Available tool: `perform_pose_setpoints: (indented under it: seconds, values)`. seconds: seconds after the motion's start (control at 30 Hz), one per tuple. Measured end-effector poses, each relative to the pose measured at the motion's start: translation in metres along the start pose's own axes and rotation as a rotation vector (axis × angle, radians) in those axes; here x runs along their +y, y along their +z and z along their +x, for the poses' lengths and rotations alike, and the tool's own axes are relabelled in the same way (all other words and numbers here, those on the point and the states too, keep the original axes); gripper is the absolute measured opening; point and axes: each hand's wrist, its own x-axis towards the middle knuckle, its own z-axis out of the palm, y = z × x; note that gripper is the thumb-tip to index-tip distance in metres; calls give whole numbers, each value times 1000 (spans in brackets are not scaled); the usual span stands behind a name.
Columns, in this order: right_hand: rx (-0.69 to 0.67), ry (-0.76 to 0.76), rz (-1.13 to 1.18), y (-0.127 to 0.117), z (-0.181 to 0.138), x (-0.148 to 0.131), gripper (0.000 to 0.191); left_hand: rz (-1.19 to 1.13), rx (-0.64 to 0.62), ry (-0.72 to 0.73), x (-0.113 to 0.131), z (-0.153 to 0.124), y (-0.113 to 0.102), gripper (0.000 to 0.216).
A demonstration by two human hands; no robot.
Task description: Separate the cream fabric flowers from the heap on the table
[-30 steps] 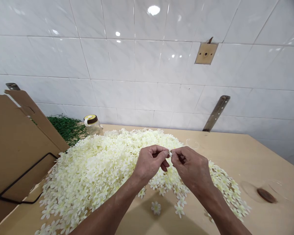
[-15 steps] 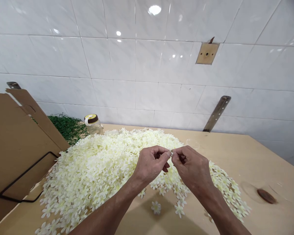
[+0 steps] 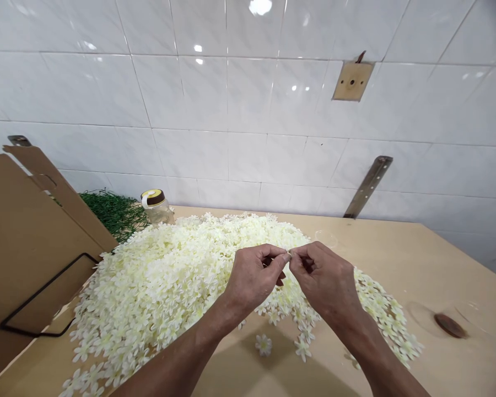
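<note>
Thumb and forefinger of my left hand [image 3: 256,274] are pinched together, with the tips meeting those of my right hand [image 3: 323,275], also pinched. Between the fingertips is a tiny pale bit, too small and covered to name. Both hands hover over the front right part of a large heap of pale yellow-white artificial flowers [image 3: 177,270]. A single layered flower [image 3: 263,345] lies by itself on the table below my hands, and a five-petalled one [image 3: 302,348] sits just right of it.
A cardboard box [image 3: 33,231] stands at the left beside a black wire frame [image 3: 37,298]. Behind are green artificial stems [image 3: 113,212] and a clear bottle [image 3: 157,208] with a brown and yellow lid. A dark brown oval thing [image 3: 449,325] lies on the table [image 3: 397,248] at right.
The view has shifted slightly. My hands keep nearly the same pinched pose, fingertips still together; the flowers have not visibly moved.
</note>
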Motion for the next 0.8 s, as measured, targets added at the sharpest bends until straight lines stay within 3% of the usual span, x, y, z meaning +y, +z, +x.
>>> perform_pose_setpoints:
  seconds: [0.3,0.8]
  values:
    - [8,5,-4,-2,-1,-3,18,55,22,82,-2,-4,3,24]
    - [-66,227,179,-10,4,-4,16,-319,-139,-138,-2,10,-4,23]
